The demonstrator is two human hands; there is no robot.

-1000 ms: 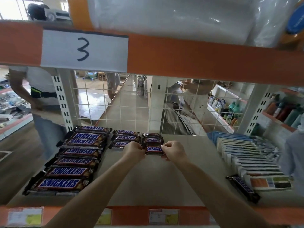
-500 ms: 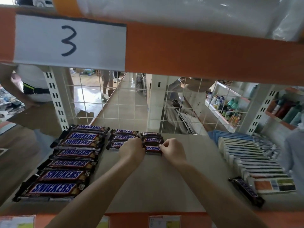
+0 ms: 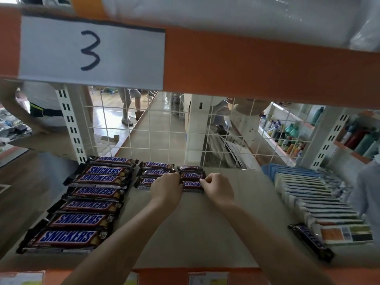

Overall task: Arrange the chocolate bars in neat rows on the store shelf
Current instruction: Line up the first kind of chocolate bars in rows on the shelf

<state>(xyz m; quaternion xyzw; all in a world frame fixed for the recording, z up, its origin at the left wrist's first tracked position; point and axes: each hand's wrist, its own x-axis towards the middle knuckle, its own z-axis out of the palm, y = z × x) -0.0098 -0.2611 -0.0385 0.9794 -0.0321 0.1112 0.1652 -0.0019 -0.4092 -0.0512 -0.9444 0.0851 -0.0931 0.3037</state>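
A long row of large Snickers bars (image 3: 86, 199) runs front to back along the shelf's left side. Beside it at the back lie three smaller Snickers bars (image 3: 154, 171), and right of those a short column of small bars (image 3: 192, 175). The front bar of that column (image 3: 193, 185) is held at both ends: my left hand (image 3: 167, 187) pinches its left end, my right hand (image 3: 218, 188) pinches its right end. One loose Snickers bar (image 3: 311, 241) lies slanted at the front right.
A row of flat white and blue packs (image 3: 312, 200) fills the shelf's right side. A wire grid (image 3: 168, 136) backs the beige shelf (image 3: 195, 233). The orange beam with a "3" label (image 3: 90, 52) hangs low overhead. People stand beyond the grid.
My hands stay at the ends of the small front bar, nudged slightly toward the back. The camera has shifted a little closer and lower.
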